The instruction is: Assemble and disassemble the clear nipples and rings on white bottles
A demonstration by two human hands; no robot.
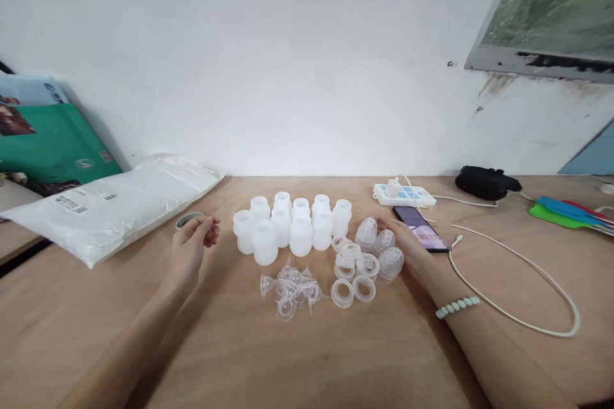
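My left hand (192, 246) hovers left of a cluster of white plastic bottles (292, 228), its fingers loosely curled with nothing visible between them. Beside it lies a roll of clear tape (188, 219). My right hand (405, 243) rests flat on the table, fingers stretched out and touching the clear dome caps (384, 249). A white bead bracelet (457, 306) circles that wrist. Clear screw rings (354, 271) lie in front of the bottles, with small clear funnels (290, 286) to their left.
A white plastic bag (115, 204) lies at the left, green boxes (48, 147) behind it. A phone (421, 228), power strip (403, 194), white cable (518, 294), black pouch (484, 182) and coloured spatulas (570, 212) occupy the right.
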